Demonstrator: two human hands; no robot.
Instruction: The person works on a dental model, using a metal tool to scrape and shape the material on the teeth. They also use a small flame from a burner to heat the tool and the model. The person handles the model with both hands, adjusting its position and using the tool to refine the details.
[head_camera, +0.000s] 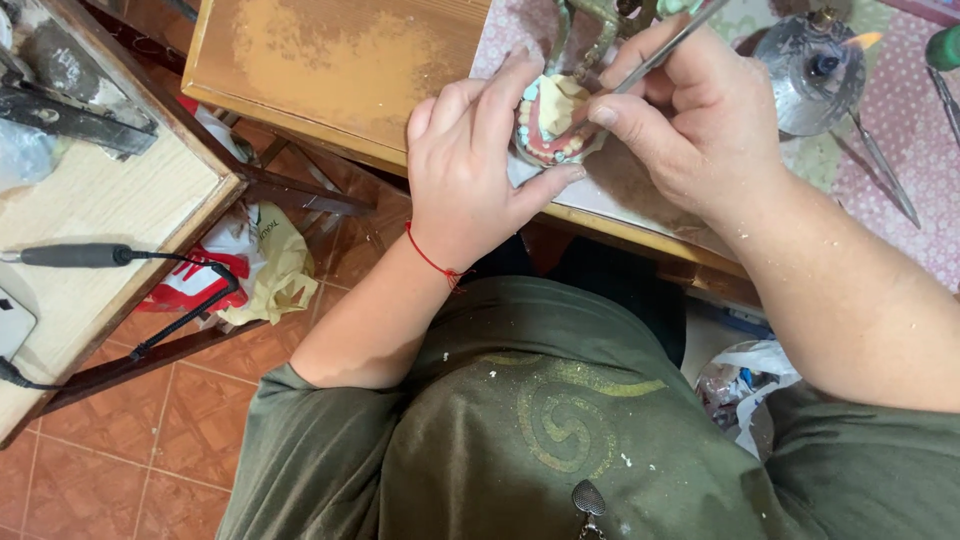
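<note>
While gripped, pink-gummed denture model (553, 125)

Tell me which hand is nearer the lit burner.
Right. The right hand, holding a metal tool, sits just beside the burner; the left hand, gripping the denture model, is farther off.

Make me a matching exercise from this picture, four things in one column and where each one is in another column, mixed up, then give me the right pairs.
Things:
1. denture model
2. metal tool
3. red string bracelet
4. small burner with a flame

Places:
A. around the left wrist
B. standing on the bench beyond the right hand
C. cupped in the left hand
D. gripped in the right hand, tip at the teeth

Pairs: 1-C, 2-D, 3-A, 4-B
</note>
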